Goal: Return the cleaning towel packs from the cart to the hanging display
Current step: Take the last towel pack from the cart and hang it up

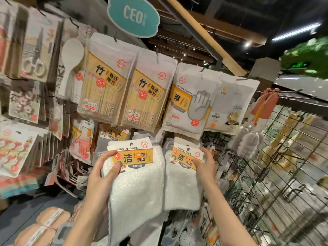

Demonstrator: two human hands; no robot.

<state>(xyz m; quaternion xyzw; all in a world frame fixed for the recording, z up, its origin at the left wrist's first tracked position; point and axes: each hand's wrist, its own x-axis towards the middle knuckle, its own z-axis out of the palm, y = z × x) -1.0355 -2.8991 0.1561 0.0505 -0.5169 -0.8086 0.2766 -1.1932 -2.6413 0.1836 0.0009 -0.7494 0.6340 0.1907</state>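
A: Which step is this?

B: The hanging step, as I read it. The left hand (102, 172) grips a cleaning towel pack (136, 176) by the top left corner of its header card, thumb across the orange label, fingers behind. It is raised in front of the hanging display (276, 132), below the chopstick packs (104, 87).

A: And the other hand?

B: The right hand (205, 166) holds the header card of a second towel pack (184, 176) just beside the first, thumb on the card's lower right corner, fingers curled round its right edge. Whether that pack is already on a hook or only carried, I cannot tell; no hook shows through its hole.

A: So 2 packs are up at the display. The cart?

B: Not clearly in view, so I cannot say how many remain.

A: What does the next move call for?

B: Finding the peg. The hole at the top of each card has to be lined up with a hook end and slid on. The towels hang limp, so the card must steer.
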